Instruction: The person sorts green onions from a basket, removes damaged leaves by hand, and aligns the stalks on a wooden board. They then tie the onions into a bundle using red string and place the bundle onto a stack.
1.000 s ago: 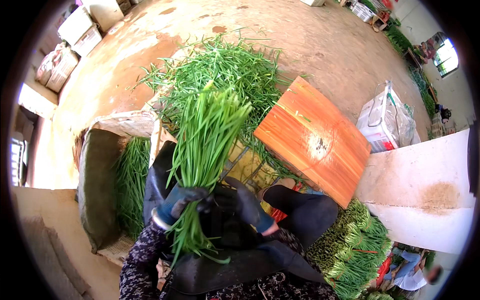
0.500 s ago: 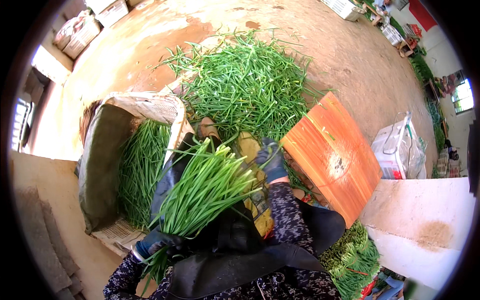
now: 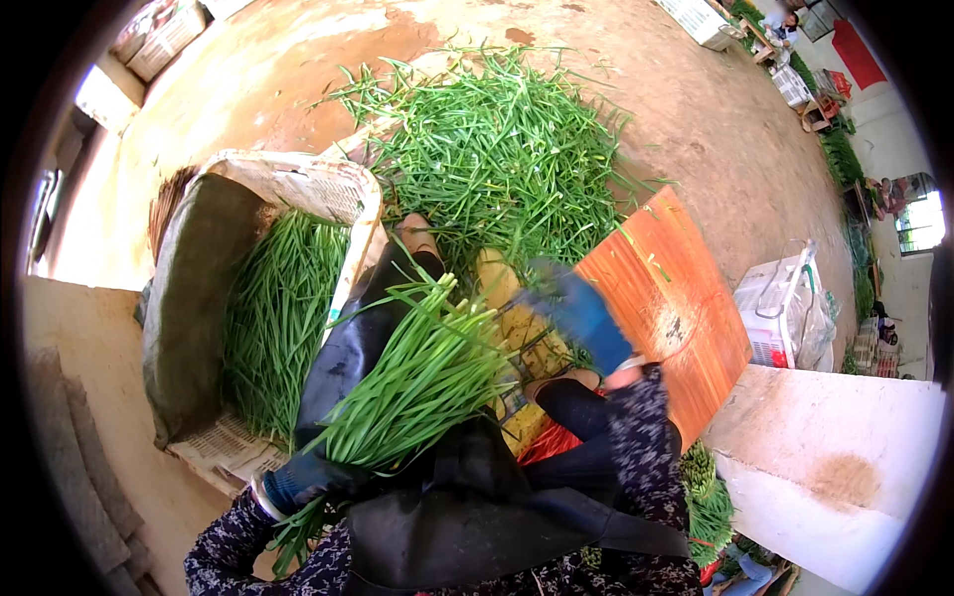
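Note:
A bunch of long, flat green chives [image 3: 417, 372] lies across my lap on the black apron, its pale stem ends pointing away to the right. My left hand [image 3: 308, 480], in a dark blue glove, is closed round the leafy end. Leaf tips hang below that hand. Near the stem ends, beside a tilted wooden board [image 3: 671, 303], my gloved right hand [image 3: 576, 316] is smeared by motion, so its fingers cannot be made out. Between my legs are a yellow surface [image 3: 527, 333] and red string [image 3: 553, 444].
At my left stands a white plastic crate [image 3: 348, 194] holding more chives [image 3: 283, 318], with a dark cloth [image 3: 204, 298] over its side. A loose heap of chives [image 3: 507, 139] covers the floor ahead. Bundles [image 3: 708, 507] lie at lower right, near a white box [image 3: 770, 303].
My right hand has moved right and a little nearer to me, toward the wooden board. My left hand keeps its grip on the chives. The view has shifted slightly.

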A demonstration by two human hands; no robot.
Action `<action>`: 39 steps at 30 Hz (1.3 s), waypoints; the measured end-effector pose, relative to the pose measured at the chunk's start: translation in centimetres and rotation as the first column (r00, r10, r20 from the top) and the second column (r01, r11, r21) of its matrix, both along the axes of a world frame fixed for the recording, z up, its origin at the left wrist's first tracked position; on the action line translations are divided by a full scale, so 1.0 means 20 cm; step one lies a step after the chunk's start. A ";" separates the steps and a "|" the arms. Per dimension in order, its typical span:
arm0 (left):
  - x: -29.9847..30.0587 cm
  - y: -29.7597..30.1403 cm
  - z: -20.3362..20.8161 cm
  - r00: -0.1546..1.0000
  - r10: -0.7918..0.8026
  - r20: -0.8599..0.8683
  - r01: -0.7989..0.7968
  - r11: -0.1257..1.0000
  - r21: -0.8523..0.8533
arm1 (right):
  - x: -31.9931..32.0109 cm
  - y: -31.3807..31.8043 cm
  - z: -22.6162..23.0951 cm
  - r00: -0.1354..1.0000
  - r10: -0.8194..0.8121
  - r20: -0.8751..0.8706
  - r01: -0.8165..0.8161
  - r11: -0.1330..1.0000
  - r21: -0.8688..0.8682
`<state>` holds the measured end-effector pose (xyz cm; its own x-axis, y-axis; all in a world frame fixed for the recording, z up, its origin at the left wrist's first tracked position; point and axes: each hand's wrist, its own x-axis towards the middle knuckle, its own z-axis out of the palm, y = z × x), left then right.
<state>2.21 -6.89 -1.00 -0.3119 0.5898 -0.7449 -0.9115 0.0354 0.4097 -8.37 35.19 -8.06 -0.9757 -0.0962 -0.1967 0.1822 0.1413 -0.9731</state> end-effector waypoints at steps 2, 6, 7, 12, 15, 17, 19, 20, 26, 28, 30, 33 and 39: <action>0.01 0.01 0.04 0.987 -0.032 -0.159 0.029 0.999 -0.019 | 0.04 -0.35 0.12 0.958 0.285 -0.008 -0.224 0.769 0.599; 0.01 0.10 0.04 0.990 -0.073 -0.121 0.059 0.991 -0.117 | 0.02 -0.41 -0.14 0.944 0.169 0.283 -0.321 0.668 0.671; 0.02 0.10 0.03 0.985 -0.074 -0.158 0.057 0.993 -0.107 | 0.02 -0.34 -0.27 0.973 0.093 0.210 -0.219 0.647 0.730; -0.02 0.10 -0.03 0.855 -0.274 -0.440 0.248 0.962 -0.118 | -0.02 0.14 -0.51 0.939 0.071 0.336 -0.201 0.906 0.371; -0.01 0.08 0.01 0.883 -0.282 -0.375 0.243 0.958 -0.150 | -0.03 -0.18 -0.32 0.896 0.333 0.294 -0.416 0.861 0.293; -0.03 0.11 0.03 0.916 -0.246 -0.318 0.211 0.967 -0.142 | -0.02 -0.34 -0.35 0.851 0.438 0.289 -0.525 0.708 0.473; -0.04 0.10 -0.04 0.872 -0.297 -0.389 0.274 0.955 -0.115 | 0.01 -0.34 -0.77 0.953 0.303 -0.006 -0.262 0.833 0.486; -0.01 0.06 -0.07 0.861 -0.304 -0.408 0.282 0.953 -0.115 | 0.03 -0.31 -0.82 0.978 0.206 0.041 -0.199 0.842 0.502; 0.00 0.05 -0.08 0.833 -0.309 -0.459 0.273 0.951 -0.144 | -0.04 0.16 -0.62 0.923 -0.107 0.371 -0.010 0.954 0.300; 0.00 0.04 -0.02 0.806 -0.325 -0.495 0.270 0.946 -0.182 | -0.08 -0.05 -0.22 0.974 0.087 0.211 -0.037 0.973 -0.230; -0.03 0.10 0.01 0.802 -0.317 -0.506 0.269 0.949 -0.168 | -0.06 -0.22 -0.11 0.978 0.182 -0.101 -0.145 0.944 0.297; -0.04 0.13 0.02 0.733 -0.349 -0.584 0.290 0.937 -0.197 | 0.00 -0.45 -0.13 0.867 0.469 -0.166 -0.197 0.631 0.751; -0.05 0.11 0.00 0.356 -0.653 -0.668 0.434 0.749 -0.501 | 0.00 0.11 -0.49 0.970 0.192 0.152 -0.206 0.310 0.928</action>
<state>1.12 -4.68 -1.00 -0.4716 0.7282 -0.4973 0.0294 0.5767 0.8165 -8.31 37.43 -17.92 -0.9521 -0.0335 -0.3041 0.0202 0.9849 -0.1719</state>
